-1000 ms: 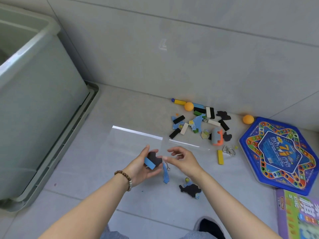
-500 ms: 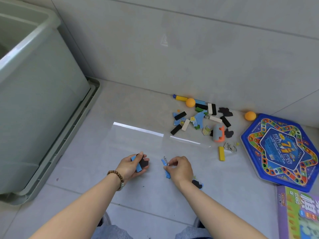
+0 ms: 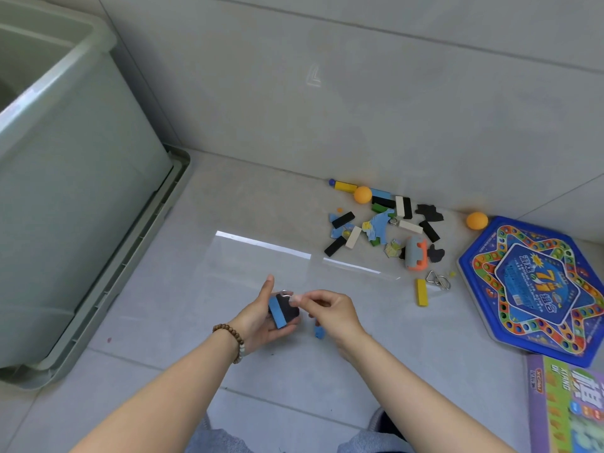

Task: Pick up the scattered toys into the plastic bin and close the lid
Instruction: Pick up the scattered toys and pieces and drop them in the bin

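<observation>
You had bare floor tile (image 3: pixel 202 289) right of the plastic bin (image 3: pixel 81 191), a wide lane up to its open top. Mid-lane sat your left hand (image 3: pixel 261 317) gripping a blue block (image 3: pixel 277 311) and your right hand (image 3: pixel 333 313) pinching a small metal ring (image 3: pixel 285 293). Farther right of the bin, the toy pile (image 3: pixel 376 223) hugged the wall (image 3: pixel 359 109), with the hexagonal game board (image 3: pixel 529 289) beyond. The bin's own tall side walled off that lane.

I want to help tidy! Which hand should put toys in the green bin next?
Probably the left hand: it holds a blue block and a black piece, and the bin stands on its side. The right hand is farther away, pinching a shiny bit.
</observation>
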Available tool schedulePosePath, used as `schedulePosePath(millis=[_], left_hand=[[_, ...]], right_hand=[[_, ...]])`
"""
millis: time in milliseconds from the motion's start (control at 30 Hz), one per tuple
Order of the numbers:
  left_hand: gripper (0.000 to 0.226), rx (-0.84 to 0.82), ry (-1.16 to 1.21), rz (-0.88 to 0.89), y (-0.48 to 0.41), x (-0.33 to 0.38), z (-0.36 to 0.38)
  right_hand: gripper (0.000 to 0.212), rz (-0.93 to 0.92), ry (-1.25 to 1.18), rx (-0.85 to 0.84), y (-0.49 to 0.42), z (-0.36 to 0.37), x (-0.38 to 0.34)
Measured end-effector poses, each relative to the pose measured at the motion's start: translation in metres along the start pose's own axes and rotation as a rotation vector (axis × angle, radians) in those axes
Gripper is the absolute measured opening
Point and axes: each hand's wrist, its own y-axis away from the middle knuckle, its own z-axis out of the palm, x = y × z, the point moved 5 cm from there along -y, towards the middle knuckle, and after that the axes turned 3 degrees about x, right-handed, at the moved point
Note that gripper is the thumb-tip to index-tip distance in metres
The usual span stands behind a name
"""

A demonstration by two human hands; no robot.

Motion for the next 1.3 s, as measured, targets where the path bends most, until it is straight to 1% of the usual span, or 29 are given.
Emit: schedulePosePath(millis=[33,67,133,200,233,333,400,467,533,633,733,800,867,933,967,1033,1067,1100,1167,1233,1300], left_hand=[[0.048,-0.021,0.006,0.014,0.0,0.001,0.004],[0.041,-0.024,0.006,0.041,0.0,0.003,0.007],[0.027,0.021,-0.004,0.098,-0.001,0.006,0.007],[0.02,0.071,-0.025,0.126,-0.004,0.005,0.004],[0.02,0.082,-0.042,0.134,-0.005,0.004,0.003],[0.019,0.093,-0.06,0.154,-0.006,0.001,0.0],[0.02,0.096,-0.049,0.167,-0.006,0.003,-0.001],[0.024,0.096,-0.031,0.162,-0.006,0.005,-0.002],[0.029,0.101,-0.023,0.132,-0.005,0.004,-0.001],[0.035,0.124,-0.004,0.088,-0.005,0.002,0.0],[0.038,0.14,0.012,0.078,-0.003,0.002,0.002],[0.041,0.127,0.027,0.072,-0.002,0.002,0.005],[0.044,0.103,0.039,0.057,0.0,0.002,0.009],[0.049,0.074,0.044,0.044,-0.001,0.001,0.014],[0.051,0.051,0.04,0.038,0.0,0.0,0.017],[0.052,-0.018,-0.004,0.039,0.0,-0.001,0.028],[0.049,-0.051,-0.022,0.047,0.001,-0.001,0.034],[0.043,-0.068,-0.02,0.06,0.001,-0.001,0.039],[0.032,-0.067,0.038,0.078,0.0,0.0,0.048],[0.027,-0.058,0.091,0.073,-0.002,-0.001,0.053],[0.023,-0.06,0.072,0.063,-0.005,-0.005,0.058]], right_hand=[[0.007,-0.035,0.041,-0.021,-0.001,-0.001,-0.002],[0.009,-0.072,0.087,-0.005,-0.003,-0.005,-0.003],[0.012,-0.087,0.181,0.114,-0.011,-0.025,0.002],[0.017,-0.062,0.293,0.21,-0.014,-0.041,0.016],[0.022,-0.057,0.36,0.224,-0.014,-0.043,0.024],[0.036,-0.075,0.596,0.181,-0.007,-0.033,0.045],[0.033,-0.149,0.752,0.175,-0.004,-0.026,0.048],[0.025,-0.191,0.805,0.18,-0.003,-0.023,0.047],[0.02,-0.193,0.785,0.199,-0.003,-0.023,0.045],[0.019,-0.192,0.715,0.248,-0.004,-0.027,0.043],[0.018,-0.118,0.595,0.309,-0.009,-0.034,0.042],[0.018,-0.039,0.434,0.331,-0.013,-0.039,0.04],[0.017,0.015,0.176,0.337,-0.016,-0.044,0.034],[0.016,0.008,-0.031,0.281,-0.013,-0.046,0.021],[0.017,-0.007,-0.06,0.207,-0.01,-0.044,0.014],[0.019,-0.037,-0.035,0.023,-0.002,-0.037,0.003],[0.02,-0.056,-0.002,-0.029,0.001,-0.038,0.002],[0.021,-0.083,0.035,-0.025,0.002,-0.045,0.002],[0.019,-0.12,0.089,0.121,0.002,-0.077,0.007],[0.019,-0.104,0.124,0.245,0.004,-0.115,0.021],[0.022,-0.082,0.189,0.246,0.013,-0.136,0.04]])
